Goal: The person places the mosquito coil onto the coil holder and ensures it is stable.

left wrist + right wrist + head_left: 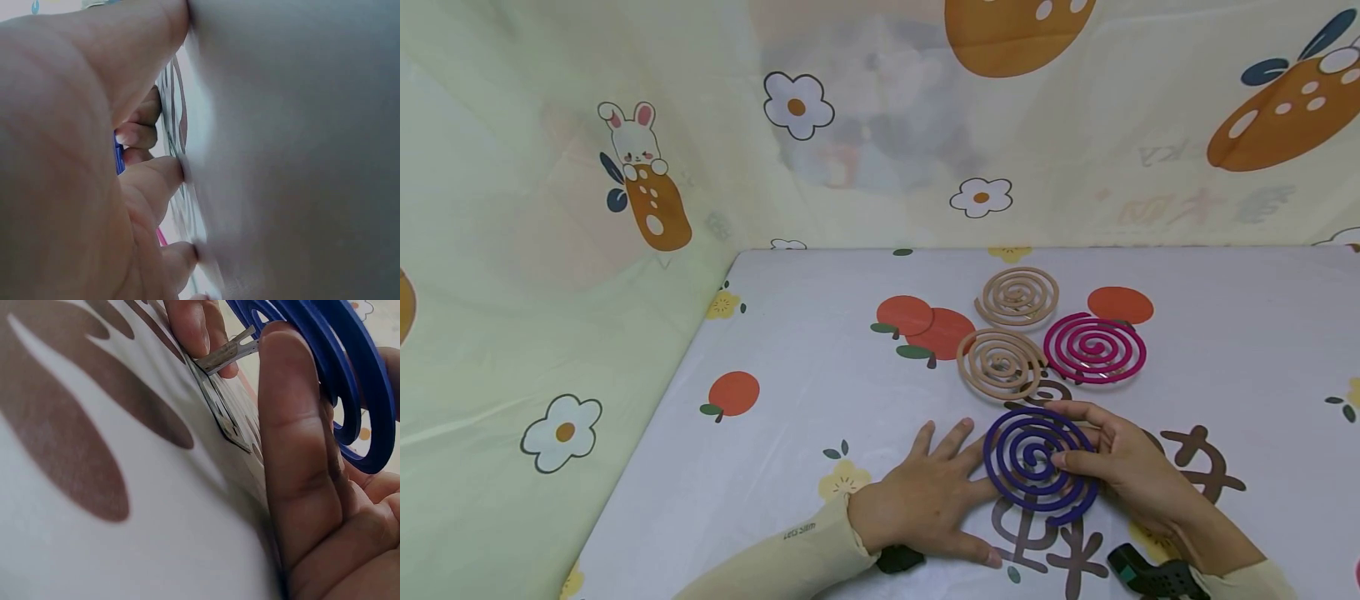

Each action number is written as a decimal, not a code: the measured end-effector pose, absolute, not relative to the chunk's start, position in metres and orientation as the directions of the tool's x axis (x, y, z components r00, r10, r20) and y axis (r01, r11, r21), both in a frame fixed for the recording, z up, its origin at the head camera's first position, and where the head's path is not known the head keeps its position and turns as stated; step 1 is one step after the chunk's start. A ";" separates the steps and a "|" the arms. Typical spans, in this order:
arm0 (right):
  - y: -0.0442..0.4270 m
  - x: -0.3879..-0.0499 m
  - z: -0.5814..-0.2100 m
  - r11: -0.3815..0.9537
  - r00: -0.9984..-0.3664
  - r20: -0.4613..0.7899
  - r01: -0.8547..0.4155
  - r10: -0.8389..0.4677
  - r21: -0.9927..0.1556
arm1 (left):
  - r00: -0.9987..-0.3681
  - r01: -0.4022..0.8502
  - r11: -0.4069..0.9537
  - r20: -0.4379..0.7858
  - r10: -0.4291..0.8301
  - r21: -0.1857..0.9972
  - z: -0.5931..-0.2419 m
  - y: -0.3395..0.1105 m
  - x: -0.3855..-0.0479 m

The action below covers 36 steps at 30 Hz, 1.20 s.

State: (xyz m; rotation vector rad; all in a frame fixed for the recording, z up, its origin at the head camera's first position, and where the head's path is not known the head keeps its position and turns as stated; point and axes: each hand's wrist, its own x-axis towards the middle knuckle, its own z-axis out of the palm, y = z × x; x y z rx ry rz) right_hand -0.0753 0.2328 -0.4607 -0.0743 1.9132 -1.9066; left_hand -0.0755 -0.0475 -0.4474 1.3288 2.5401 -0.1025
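A dark blue mosquito coil (1036, 454) is tilted above the table in front of me. My right hand (1123, 454) pinches its right side, with the thumb on the near face. In the right wrist view, a thin metal coil stand (228, 356) has its prong raised towards the blue coil (375, 394); whether they are joined I cannot tell. My left hand (925, 500) rests on the table with spread fingers, its fingertips beside or partly behind the coil's left edge.
Two beige coils (1000, 364) and a magenta coil (1096, 348) lie just beyond my hands. The printed tablecloth (805, 333) meets a patterned curtain (880, 217) at the back and left.
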 end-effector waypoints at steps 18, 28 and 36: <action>0.231 -0.075 -0.461 0.016 -0.911 -0.272 0.281 -0.310 -0.959 | -0.538 0.821 0.569 -0.266 0.800 0.049 -0.448 -0.047 -0.075; 0.233 -0.076 -0.463 -0.013 -0.899 -0.269 0.291 -0.346 -0.957 | -0.541 0.819 0.572 -0.268 0.797 0.050 -0.448 -0.047 -0.075; 0.232 -0.075 -0.462 -0.002 -0.900 -0.269 0.287 -0.344 -0.958 | -0.540 0.818 0.573 -0.271 0.797 0.052 -0.448 -0.047 -0.075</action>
